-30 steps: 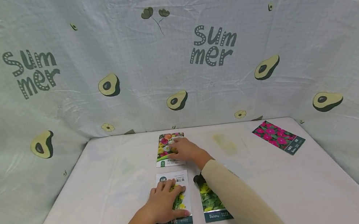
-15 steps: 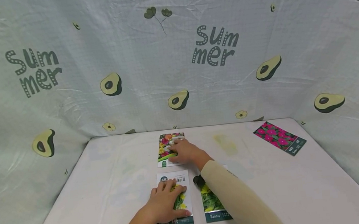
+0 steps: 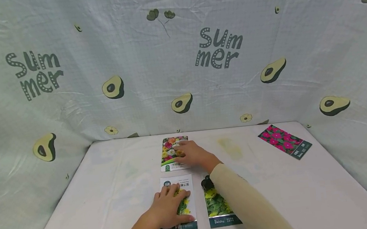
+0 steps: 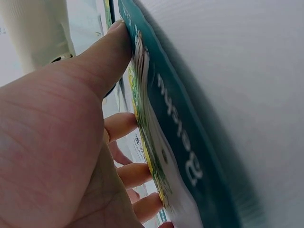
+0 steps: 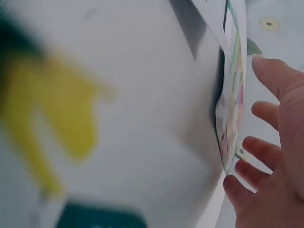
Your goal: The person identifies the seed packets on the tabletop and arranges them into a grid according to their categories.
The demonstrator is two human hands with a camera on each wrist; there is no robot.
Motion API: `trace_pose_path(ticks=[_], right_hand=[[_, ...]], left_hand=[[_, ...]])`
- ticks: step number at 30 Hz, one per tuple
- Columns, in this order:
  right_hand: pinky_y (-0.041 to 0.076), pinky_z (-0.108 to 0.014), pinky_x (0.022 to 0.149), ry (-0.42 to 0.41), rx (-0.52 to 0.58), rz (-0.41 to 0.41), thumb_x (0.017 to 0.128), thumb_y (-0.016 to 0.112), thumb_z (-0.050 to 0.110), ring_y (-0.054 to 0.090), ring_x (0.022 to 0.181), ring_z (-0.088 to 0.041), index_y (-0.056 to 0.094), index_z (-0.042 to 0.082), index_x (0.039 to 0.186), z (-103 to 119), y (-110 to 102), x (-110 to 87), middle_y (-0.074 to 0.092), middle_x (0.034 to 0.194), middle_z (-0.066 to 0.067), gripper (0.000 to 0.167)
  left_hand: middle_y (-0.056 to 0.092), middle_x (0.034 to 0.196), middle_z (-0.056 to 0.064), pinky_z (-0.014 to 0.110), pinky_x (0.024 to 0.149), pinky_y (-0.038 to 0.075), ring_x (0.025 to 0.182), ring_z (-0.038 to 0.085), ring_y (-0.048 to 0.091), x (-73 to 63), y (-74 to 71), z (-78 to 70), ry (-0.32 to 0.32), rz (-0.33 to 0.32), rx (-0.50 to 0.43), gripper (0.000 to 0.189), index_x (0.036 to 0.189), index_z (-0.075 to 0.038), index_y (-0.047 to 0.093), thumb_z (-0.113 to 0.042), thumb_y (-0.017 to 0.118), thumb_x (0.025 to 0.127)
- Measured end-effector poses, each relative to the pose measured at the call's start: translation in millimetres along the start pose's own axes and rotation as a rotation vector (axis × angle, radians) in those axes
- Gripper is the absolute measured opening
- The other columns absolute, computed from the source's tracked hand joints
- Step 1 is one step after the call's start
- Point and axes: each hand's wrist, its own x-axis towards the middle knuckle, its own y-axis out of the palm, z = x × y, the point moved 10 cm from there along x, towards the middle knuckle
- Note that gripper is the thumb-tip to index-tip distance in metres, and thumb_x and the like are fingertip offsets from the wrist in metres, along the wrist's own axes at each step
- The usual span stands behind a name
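Right hand over the far packet, left hand on the near one

Leftmost, the left hand lies with spread fingers across the white packet with yellow flowers, thumb and fingertips resting on its face and pinching nothing. That packet is flat on the table, its long axis running away from the person.

Straight beyond it, across a narrow gap, lies the mixed-flower packet, long axis pointing nearly the same way. The right hand is the nearer to it, reaching in from its right side: the right hand covers that edge, fingers apart and slightly bent; whether the fingertips press on it I cannot tell.

Further right, the green packet with yellow flowers sits beside the white one, partly hidden by the right sleeve. Well apart at far right, the pink-flower packet lies aslant.
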Motion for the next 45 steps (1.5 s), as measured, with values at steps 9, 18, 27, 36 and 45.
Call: trace_pose_path(ticks=[9,18,27,36,45], right_hand=[[0.033,-0.053,0.120,0.005,0.108,-0.047,0.099,0.062,0.053,0.033,0.153,-0.035,0.054,0.026,0.151,-27,-10,-6.7,0.036,0.165,-0.009,0.058],[0.033,-0.055,0.120,-0.014,0.197,-0.129,0.100,0.061,0.051,0.035,0.152,-0.035,0.052,0.019,0.152,-43,-26,-26.0,0.039,0.163,-0.013,0.061],[0.034,-0.055,0.119,0.007,0.240,-0.213,0.101,0.062,0.046,0.038,0.151,-0.034,0.054,0.019,0.150,-69,-35,-51.3,0.043,0.161,-0.011,0.057],[0.033,-0.058,0.118,0.013,0.301,-0.299,0.101,0.064,0.042,0.037,0.151,-0.038,0.057,0.016,0.148,-98,-46,-82.7,0.043,0.161,-0.013,0.053],[0.039,-0.061,0.113,-0.003,0.365,-0.389,0.102,0.064,0.035,0.040,0.148,-0.039,0.059,0.013,0.145,-130,-60,-118.3,0.045,0.159,-0.013,0.049]], left_hand=[[0.041,0.158,0.013,0.065,0.102,0.036,0.137,0.042,0.038,1.7,-0.4,1.3,-0.013,-0.001,0.014,0.081,0.147,-0.030,0.054,-0.074,0.069,0.081],[0.041,0.158,0.013,0.065,0.102,0.036,0.137,0.042,0.038,2.2,-1.3,1.0,-0.023,-0.007,0.017,0.082,0.147,-0.029,0.055,-0.075,0.070,0.080],[0.041,0.158,0.013,0.064,0.102,0.036,0.137,0.042,0.039,1.2,-1.1,0.0,-0.014,-0.017,0.019,0.083,0.147,-0.029,0.054,-0.075,0.069,0.080],[0.041,0.159,0.013,0.064,0.102,0.035,0.138,0.042,0.038,0.3,-1.8,-0.5,-0.018,-0.019,0.007,0.083,0.147,-0.029,0.054,-0.074,0.071,0.079],[0.041,0.159,0.013,0.063,0.100,0.036,0.137,0.041,0.038,1.1,1.4,-0.9,-0.009,-0.021,0.014,0.084,0.148,-0.029,0.054,-0.075,0.070,0.079]])
